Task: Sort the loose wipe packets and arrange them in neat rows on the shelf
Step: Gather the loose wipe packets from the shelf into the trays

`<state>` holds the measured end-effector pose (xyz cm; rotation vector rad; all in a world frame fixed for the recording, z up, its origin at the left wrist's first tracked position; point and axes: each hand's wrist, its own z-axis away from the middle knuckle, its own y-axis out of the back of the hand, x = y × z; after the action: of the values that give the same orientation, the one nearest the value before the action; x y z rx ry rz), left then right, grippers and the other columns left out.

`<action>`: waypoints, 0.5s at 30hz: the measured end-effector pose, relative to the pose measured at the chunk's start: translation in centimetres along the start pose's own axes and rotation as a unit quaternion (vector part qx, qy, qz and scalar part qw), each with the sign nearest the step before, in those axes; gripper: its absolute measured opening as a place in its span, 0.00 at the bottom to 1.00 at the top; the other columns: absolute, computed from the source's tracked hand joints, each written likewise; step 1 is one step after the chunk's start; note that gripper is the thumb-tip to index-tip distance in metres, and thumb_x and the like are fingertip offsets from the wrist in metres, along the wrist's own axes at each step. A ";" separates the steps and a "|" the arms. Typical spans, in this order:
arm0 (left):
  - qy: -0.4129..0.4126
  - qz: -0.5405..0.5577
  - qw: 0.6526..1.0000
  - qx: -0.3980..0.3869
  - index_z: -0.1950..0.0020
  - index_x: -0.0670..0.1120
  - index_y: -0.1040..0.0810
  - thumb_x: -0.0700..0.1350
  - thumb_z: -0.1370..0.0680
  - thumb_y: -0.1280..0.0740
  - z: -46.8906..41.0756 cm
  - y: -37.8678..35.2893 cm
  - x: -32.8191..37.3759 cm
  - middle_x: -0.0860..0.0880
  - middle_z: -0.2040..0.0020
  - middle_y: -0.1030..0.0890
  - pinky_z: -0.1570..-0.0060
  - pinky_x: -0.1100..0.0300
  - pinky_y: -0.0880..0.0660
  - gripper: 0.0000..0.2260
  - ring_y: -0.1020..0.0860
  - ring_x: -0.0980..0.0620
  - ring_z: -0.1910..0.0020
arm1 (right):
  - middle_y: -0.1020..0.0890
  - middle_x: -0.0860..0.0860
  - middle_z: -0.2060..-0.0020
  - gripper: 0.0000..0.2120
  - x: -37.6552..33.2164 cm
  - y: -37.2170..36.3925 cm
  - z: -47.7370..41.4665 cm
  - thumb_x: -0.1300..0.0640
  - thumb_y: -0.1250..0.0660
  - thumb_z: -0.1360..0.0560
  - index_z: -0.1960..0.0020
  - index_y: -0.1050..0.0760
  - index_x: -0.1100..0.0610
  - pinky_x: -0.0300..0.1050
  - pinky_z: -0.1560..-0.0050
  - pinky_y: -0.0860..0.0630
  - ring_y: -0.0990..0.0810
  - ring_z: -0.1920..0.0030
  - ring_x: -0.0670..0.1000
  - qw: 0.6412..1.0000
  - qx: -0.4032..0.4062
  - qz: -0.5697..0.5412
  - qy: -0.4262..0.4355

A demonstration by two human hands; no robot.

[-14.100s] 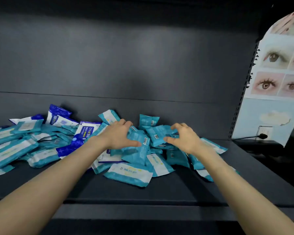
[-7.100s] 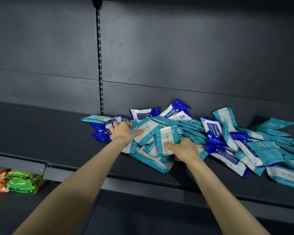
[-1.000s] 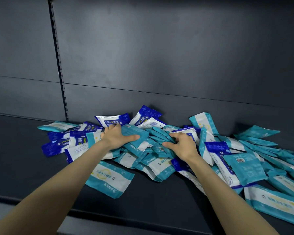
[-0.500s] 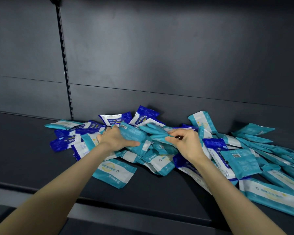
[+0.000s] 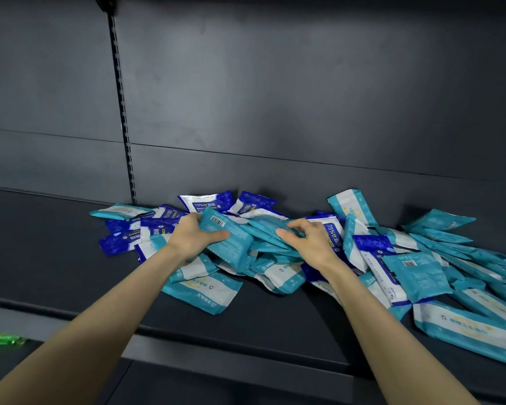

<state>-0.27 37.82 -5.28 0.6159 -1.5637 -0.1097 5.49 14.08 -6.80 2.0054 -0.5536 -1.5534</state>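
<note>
Wipe packets lie in a loose heap on the dark shelf, spread from near the slotted upright across to the right edge of view and pushed up against the grey back panel. My left hand holds one teal packet at the middle of the heap. My thumb lies across its printed back, just below the barcode, and my fingers curl round its upper left edge, so the packet stands tilted, raised off the ones beneath. My right hand is just to the right of it, fingers curled over a bunch of teal packets that fan out leftward toward the held one, thumb pressed to their near side. The two hands are near each other, with the fan between them. Dark blue packets lie flat to the left of my left hand, and two blue-and-white packets lean on the back panel behind it. A teal and white packet lies face up under my left wrist, nearest the shelf's front edge. Right of my right forearm a second teal packet lies back up with its barcode showing, on top of others. Something bright green shows at the lower left, below the shelf; I cannot tell what it is.
</note>
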 end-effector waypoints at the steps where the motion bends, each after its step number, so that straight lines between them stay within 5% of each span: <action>1: 0.001 0.003 1.000 0.000 0.51 0.43 0.25 0.45 0.31 0.23 0.0 0.0 0.0 0.49 0.56 0.19 0.70 0.69 0.28 0.14 0.21 0.57 0.63 | 0.25 0.50 0.42 0.22 0.0 -0.1 0.0 0.29 0.34 0.35 0.50 0.24 0.43 0.55 0.35 0.30 0.27 0.39 0.52 1.000 -0.010 -0.026 -0.011; 5: 0.001 0.011 1.000 -0.012 0.47 0.42 0.29 0.45 0.30 0.24 0.3 0.0 0.0 0.52 0.58 0.22 0.73 0.71 0.30 0.18 0.23 0.59 0.62 | 0.22 0.49 0.46 0.13 -0.7 0.2 0.0 0.43 0.33 0.26 0.48 0.26 0.50 0.49 0.42 0.26 0.23 0.42 0.53 0.995 -0.021 -0.092 -0.015; 9: -0.009 -0.004 1.000 0.000 0.44 0.42 0.31 0.47 0.30 0.24 0.7 0.0 -0.1 0.50 0.54 0.22 0.69 0.68 0.30 0.22 0.24 0.58 0.60 | 0.21 0.50 0.43 0.29 -2.1 1.4 0.3 0.49 0.25 0.30 0.34 0.30 0.59 0.42 0.48 0.25 0.21 0.47 0.49 0.985 -0.104 -0.102 -0.087; 12: -0.018 0.012 0.999 0.026 0.45 0.44 0.31 0.45 0.31 0.23 1.2 -0.3 0.0 0.53 0.57 0.23 0.70 0.71 0.30 0.21 0.24 0.60 0.62 | 0.15 0.50 0.55 0.20 -2.6 1.4 0.5 0.54 0.23 0.32 0.43 0.21 0.59 0.40 0.55 0.20 0.16 0.56 0.47 0.977 -0.139 -0.137 -0.086; 15: -0.030 0.064 0.997 0.040 0.48 0.43 0.25 0.42 0.32 0.23 1.4 -0.3 0.2 0.52 0.57 0.19 0.68 0.70 0.26 0.17 0.21 0.60 0.63 | 0.16 0.49 0.57 0.19 -2.2 0.7 0.4 0.54 0.20 0.36 0.49 0.22 0.55 0.46 0.54 0.19 0.16 0.58 0.49 0.982 -0.053 -0.171 -0.067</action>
<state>-1.49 37.04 -5.39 0.5787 -1.6677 0.0310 4.52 14.84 -4.84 1.9997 -0.1740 -1.8878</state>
